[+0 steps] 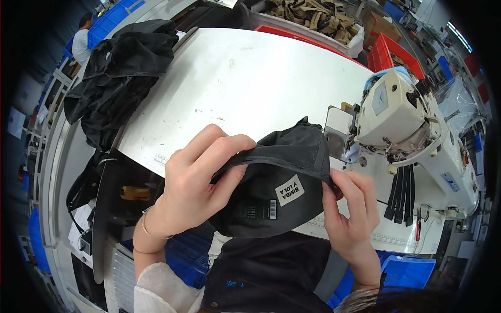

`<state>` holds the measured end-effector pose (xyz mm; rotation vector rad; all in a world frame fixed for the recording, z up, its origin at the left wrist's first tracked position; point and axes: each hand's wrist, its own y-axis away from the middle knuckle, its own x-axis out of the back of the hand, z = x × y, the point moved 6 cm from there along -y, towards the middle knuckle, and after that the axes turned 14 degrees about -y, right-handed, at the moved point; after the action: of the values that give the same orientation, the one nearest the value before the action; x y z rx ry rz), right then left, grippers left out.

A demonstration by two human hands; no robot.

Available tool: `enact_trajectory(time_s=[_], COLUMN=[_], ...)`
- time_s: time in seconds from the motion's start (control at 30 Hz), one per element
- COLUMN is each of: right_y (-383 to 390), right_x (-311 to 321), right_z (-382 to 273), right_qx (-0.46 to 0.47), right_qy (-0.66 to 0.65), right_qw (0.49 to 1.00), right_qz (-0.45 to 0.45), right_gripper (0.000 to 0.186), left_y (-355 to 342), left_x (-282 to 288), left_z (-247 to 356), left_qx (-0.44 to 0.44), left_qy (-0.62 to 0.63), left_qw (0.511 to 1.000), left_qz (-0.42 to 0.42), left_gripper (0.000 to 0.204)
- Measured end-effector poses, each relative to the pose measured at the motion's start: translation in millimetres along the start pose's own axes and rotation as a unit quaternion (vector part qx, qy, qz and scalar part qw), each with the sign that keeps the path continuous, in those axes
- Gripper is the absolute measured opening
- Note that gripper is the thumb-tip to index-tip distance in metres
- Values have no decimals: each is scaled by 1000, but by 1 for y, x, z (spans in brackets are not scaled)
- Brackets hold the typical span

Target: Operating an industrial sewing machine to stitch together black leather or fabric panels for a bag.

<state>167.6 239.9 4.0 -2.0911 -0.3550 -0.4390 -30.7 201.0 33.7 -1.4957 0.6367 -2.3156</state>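
Note:
Both hands hold up a black fabric pouch-like piece [250,188] by its edge, its mouth spread so that the inside shows. My left hand [188,180] pinches the edge at the left between thumb and fingers. At the right end, my right hand [355,211] grips the edge between thumb and fingertips. Inside the piece are a pale cloth label [290,190] and a small tag [273,209] with a barcode. A sewing machine [402,112] stands just beyond my right hand, its needle area partly hidden from sight.
The white worktable [224,78] stretches ahead. A heap of black fabric [125,68] lies at its left. Black straps [401,195] hang beside the machine, near a red-handled tool [418,224]. Behind are a bin of tan straps [313,18] and a red crate [391,52]. A person [82,41] is far left.

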Motion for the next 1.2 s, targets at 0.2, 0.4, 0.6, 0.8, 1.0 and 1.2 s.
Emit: enact_trajectory(time_s=[0.2,0.4,0.6,0.8,1.0,1.2], right_y=[-1,-6,-4,-2,-2,-2], right_x=[1,0,2,1,1,1], right_z=[-1,-1,1,1,2,2], right_qx=[4,5,-5,2,3,-3], right_qy=[4,3,3,0,8,10], right_qw=[1000,1000,1000,1000,1000,1000], right_qz=[-1,-3,-2,4,7,3], right_gripper=[40,39,39,39,39,38], left_y=[-2,-6,-5,-3,-5,-4], left_x=[0,1,1,2,3,2], left_z=[0,-4,-1,0,1,1], left_qx=[-17,-4,-8,-8,-19,-19], left_qy=[-7,-9,-8,-10,-18,-24], left_qw=[1000,1000,1000,1000,1000,1000], left_qz=[4,7,7,5,6,2], left_gripper=[26,26,25,25,26,27])
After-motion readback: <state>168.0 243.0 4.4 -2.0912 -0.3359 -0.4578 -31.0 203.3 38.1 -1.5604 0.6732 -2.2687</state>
